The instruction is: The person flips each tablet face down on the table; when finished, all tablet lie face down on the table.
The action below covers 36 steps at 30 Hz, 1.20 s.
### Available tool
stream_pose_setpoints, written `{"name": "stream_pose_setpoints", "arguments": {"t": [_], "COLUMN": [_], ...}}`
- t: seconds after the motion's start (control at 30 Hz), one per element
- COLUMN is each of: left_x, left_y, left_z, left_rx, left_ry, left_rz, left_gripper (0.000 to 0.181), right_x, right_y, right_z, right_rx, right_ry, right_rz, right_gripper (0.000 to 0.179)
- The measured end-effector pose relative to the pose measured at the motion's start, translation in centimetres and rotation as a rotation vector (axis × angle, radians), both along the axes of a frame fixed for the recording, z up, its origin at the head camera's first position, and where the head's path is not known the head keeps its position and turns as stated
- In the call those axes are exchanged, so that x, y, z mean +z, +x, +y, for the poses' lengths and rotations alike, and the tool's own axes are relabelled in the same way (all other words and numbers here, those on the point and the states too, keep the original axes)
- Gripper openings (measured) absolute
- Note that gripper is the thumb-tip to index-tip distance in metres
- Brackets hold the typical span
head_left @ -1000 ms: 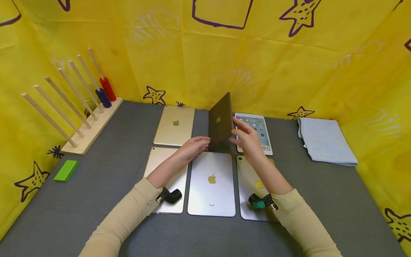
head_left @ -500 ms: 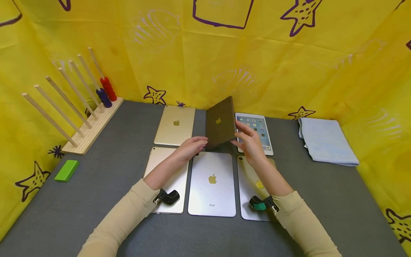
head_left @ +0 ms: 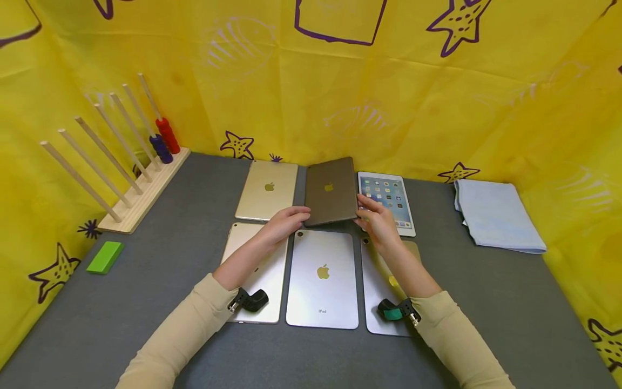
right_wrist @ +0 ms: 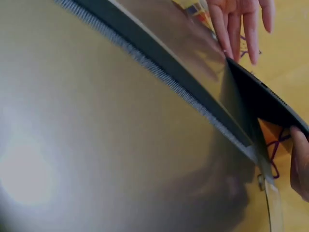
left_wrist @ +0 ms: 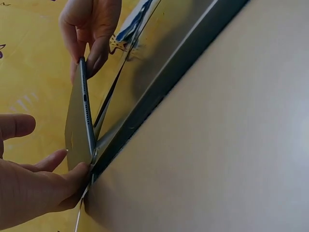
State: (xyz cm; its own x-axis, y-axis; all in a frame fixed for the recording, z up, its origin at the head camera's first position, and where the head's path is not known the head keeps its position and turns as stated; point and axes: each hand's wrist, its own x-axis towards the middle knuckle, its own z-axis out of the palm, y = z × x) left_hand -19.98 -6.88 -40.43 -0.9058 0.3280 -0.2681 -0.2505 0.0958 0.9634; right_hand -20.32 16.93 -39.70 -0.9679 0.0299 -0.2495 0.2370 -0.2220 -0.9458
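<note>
A dark grey tablet is tilted face down in the back row, its right side raised off the table and its left side low. My right hand pinches its near right corner between thumb and fingers, as the left wrist view also shows on the tablet's edge. At its near left corner my left hand touches the edge with extended fingers. Just in front lies a silver tablet, back up. To the left rests a gold tablet; to the right, a white tablet with its screen lit.
Under my forearms lie a pale gold tablet and another silvery tablet. A wooden peg rack with red and blue beads stands back left, near a green block. A folded blue cloth lies right. Yellow fabric walls the table.
The dark grey tablet has swung down from nearly upright to a shallow tilt, its back now facing up more. My right hand has lowered slightly with its edge; my left hand stays at the left corner.
</note>
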Motion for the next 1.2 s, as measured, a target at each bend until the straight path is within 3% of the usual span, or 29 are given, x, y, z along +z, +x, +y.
{"name": "stream_pose_setpoints", "arguments": {"t": [0.3, 0.7, 1.2], "left_x": [-0.2, -0.3, -0.2], "left_y": [0.1, 0.1, 0.4], "left_z": [-0.4, -0.7, -0.6], "left_rx": [-0.005, 0.004, 0.013], "left_ry": [0.000, 0.003, -0.027], "left_rz": [0.022, 0.018, 0.029], "left_gripper": [0.046, 0.048, 0.048], "right_x": [-1.2, -1.3, -1.2], "right_y": [-0.2, -0.2, 0.3], "right_z": [0.2, -0.1, 0.0], "right_rx": [0.034, 0.071, 0.155], "right_ry": [0.074, 0.075, 0.180], "right_rz": [-0.050, -0.087, -0.055], "right_gripper": [0.053, 0.054, 0.051]}}
